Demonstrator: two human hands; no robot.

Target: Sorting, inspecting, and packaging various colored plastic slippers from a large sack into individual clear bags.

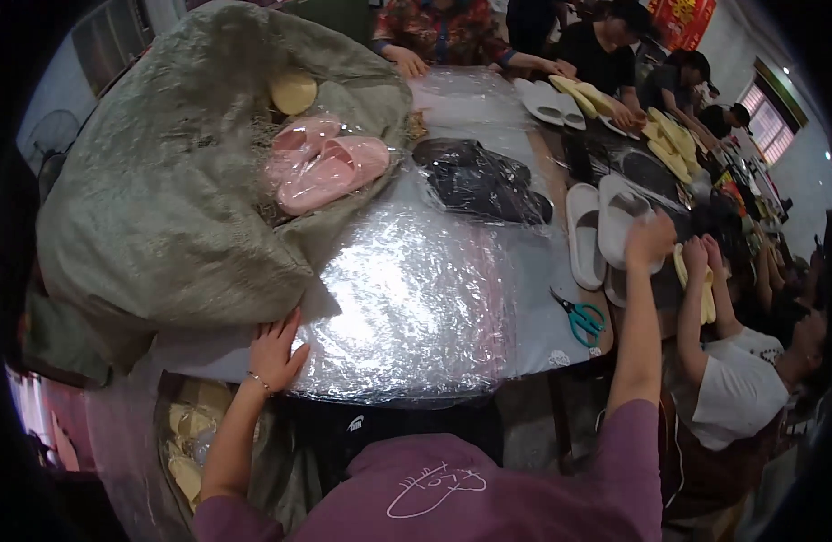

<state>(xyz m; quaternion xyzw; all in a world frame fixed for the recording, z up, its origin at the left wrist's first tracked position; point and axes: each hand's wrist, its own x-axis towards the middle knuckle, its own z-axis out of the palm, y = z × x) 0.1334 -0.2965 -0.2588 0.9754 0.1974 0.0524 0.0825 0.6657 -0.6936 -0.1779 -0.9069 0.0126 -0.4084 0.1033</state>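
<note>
My left hand [278, 355] lies flat with its fingers spread at the table's near edge, beside a stack of clear plastic bags [407, 307]. Away to the right, my right hand [649, 239] is closed over the side of a white slide slipper [620, 212]; its fingers are slightly blurred. Another white slipper [585, 237] lies just left of that one. Closer to me are scissors [582, 320] with teal handles. Farther back on the table, a pair of black slippers [484, 181] sits in clear plastic.
A big grey-green woven sack [172, 181] covers the table's left side, with bagged pink slippers [330, 167] in its mouth. Yellow slippers [671, 144] lie along the bench at right. Co-workers stand at the far side, and a person in a white shirt [739, 390] sits close on my right.
</note>
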